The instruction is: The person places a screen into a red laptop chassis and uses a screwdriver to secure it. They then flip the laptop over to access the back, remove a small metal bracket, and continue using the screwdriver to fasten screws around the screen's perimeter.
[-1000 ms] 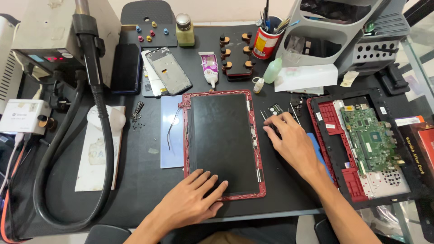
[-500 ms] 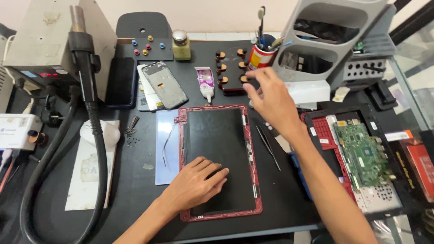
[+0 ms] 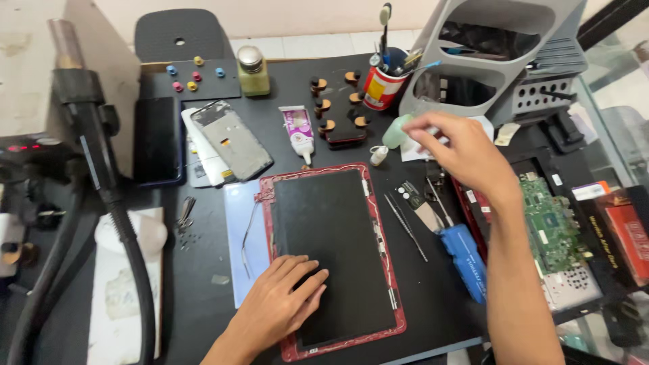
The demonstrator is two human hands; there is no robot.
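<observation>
A red-framed tablet [image 3: 382,318] lies face up in front of me, and my left hand [image 3: 277,307] rests flat on the lower left of its black panel. My right hand [image 3: 463,152] reaches to the far right of the tablet. Its thumb and fingers are pinched on a small pale green bottle [image 3: 394,132] beside a white box; both hand and bottle are blurred. A thin flex cable [image 3: 249,233] trails from the tablet's left edge over a pale blue sheet [image 3: 240,270].
Tweezers [image 3: 405,226], a blue-handled screwdriver [image 3: 466,260] and a green circuit board [image 3: 554,226] lie to the right. At the back are a glue tube [image 3: 299,130], a phone shell [image 3: 233,138], a red tool cup [image 3: 380,86] and a grey organiser [image 3: 500,61]. A black hose [image 3: 111,203] curves down the left.
My right hand rose from the tools beside the tablet to the back of the mat and came onto the green bottle. My left hand slid further onto the tablet panel.
</observation>
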